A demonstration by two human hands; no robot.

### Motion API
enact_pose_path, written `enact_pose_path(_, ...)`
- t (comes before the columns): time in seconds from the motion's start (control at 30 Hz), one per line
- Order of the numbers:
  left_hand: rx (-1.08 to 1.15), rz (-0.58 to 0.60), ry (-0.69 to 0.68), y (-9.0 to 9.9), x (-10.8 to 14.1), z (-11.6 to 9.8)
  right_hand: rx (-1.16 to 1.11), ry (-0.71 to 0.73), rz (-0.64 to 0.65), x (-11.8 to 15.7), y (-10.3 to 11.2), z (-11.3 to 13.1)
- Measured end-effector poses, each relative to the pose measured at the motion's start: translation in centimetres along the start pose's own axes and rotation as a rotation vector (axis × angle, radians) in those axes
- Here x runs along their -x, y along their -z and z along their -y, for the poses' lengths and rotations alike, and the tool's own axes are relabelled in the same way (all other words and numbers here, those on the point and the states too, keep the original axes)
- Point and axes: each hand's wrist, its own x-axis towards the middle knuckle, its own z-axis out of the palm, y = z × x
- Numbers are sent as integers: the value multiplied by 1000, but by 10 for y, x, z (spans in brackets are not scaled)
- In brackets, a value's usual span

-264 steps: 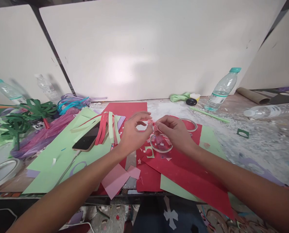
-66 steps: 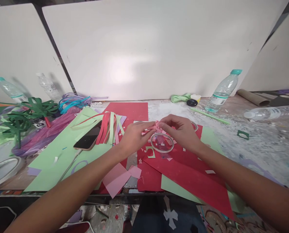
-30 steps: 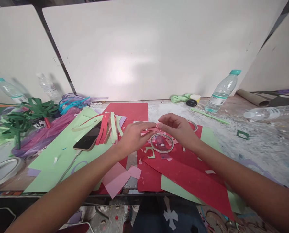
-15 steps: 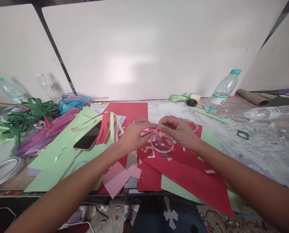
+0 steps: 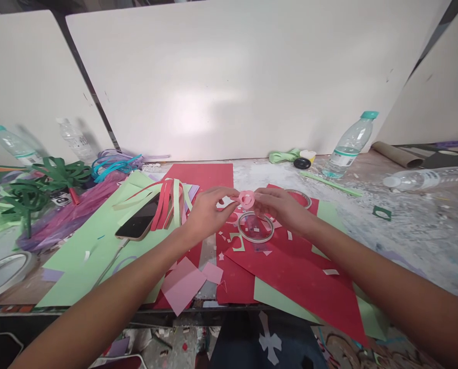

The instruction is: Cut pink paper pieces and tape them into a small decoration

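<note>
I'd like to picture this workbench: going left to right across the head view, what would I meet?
Large white ring, phone, left hand, held pink paper, right hand, right-side standing bottle, lying bottle.

Fingers (image 5: 229, 192) holding pink paper (image 5: 241, 201), red sheets (image 5: 309, 277)

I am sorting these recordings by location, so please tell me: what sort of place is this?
Probably a paper craft workspace, perhaps a studio: it shows a flat red paper sheet, a dark green bunch of looped paper strips, and a small pink ring-shaped paper piece in the left hand.
</note>
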Motion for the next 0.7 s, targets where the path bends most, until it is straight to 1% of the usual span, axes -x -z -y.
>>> enact_pose_path(0.07,-16,-11,6,0,0,-1,-36,-13,25,1,-1,0)
enact_pose_path(0.17,-40,-22,13,1,0,-2,-12,13,-10,2,-3,1)
enact_pose_path(0.3,-53,-16,31,2,0,-4,93,75,-88,5,-5,5)
enact_pose_path(0.4,-47,2,51,3,1,-5,147,143,-105,6,-7,6)
enact_pose_path(0.6,-37,-13,20,1,1,-2,284,308,-175,7,-9,3)
enact_pose_path(0.7,-14,-3,15,0,1,-2,311,318,-187,7,-10,3)
